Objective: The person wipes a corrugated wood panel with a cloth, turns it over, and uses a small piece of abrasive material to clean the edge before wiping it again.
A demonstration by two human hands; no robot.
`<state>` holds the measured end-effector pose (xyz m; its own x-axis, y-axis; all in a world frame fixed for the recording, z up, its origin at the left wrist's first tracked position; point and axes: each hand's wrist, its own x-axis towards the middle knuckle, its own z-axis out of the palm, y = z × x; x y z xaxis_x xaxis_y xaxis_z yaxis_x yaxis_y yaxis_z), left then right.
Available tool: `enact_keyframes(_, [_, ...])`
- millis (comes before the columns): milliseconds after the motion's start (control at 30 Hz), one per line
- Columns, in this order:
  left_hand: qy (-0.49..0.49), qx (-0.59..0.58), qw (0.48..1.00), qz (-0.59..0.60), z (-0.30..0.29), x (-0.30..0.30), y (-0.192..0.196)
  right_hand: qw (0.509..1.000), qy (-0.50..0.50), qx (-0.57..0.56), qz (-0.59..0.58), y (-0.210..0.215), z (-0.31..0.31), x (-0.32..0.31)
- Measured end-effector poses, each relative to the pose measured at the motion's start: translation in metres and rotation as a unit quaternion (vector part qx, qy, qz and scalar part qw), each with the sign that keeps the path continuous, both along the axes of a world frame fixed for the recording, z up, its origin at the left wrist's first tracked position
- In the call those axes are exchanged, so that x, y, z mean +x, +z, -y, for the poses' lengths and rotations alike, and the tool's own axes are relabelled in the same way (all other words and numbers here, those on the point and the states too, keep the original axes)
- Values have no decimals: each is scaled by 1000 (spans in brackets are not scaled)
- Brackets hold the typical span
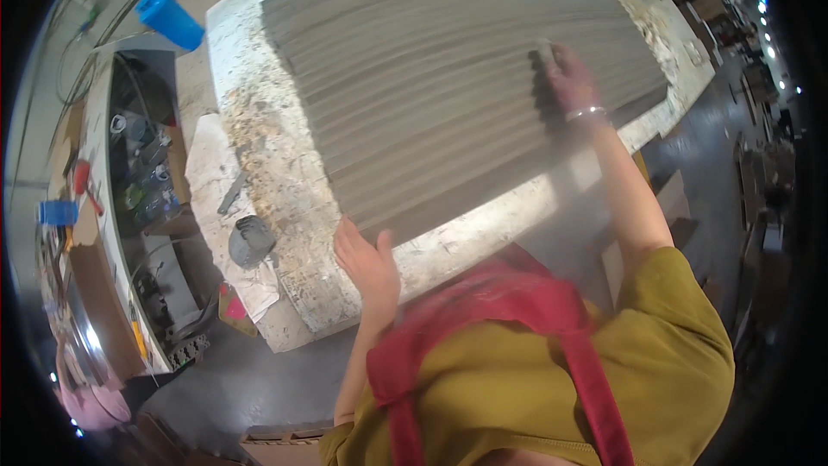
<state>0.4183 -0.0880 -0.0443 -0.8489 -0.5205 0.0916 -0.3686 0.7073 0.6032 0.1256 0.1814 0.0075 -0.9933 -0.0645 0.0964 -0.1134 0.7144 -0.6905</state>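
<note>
A large grey-brown panel with wood-like streaks (448, 95) lies on a worn white work table (332, 298). My left hand (371, 266) rests at its near left corner, fingers stretched along the edge and thumb apart. Over the right part of the panel, my right hand (571, 85) is closed around a small pale block (545, 53), which is pressed to the surface. The hand hides much of that block, and its exact kind is unclear. A light band circles my right wrist. Dark marks or shadow show on the panel beside the block.
Left of the panel stand a grey-smeared round tub (251, 242) and a flat dark scraper-like strip (231, 193). A blue cup (169, 19) is at the far left. Crusted residue covers the table's left side. A cluttered bin (142, 151) sits further left, and cardboard pieces (673, 198) at right.
</note>
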Motion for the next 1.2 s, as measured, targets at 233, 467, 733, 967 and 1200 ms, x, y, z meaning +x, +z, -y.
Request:
enact_keyframes(233, [1, -5, 1000, -13, 8, 5, -8, 939, 333, 42, 78, 16, 175, 107])
enact_keyframes(467, [-32, -38, 997, 51, 19, 12, -3, 922, 377, 22, -85, 35, 155, 114])
enact_keyframes(733, [36, -28, 997, 54, 7, 2, -17, 942, 108, 309, 73, 16, -1, 60])
enact_keyframes(967, [-41, -20, 999, -10, 25, -6, -16, 940, 225, -194, 168, -6, 241, 162])
enact_keyframes(1200, [-6, 37, 999, 10, 16, 10, 0, 952, 165, 197, -168, 15, 32, 78])
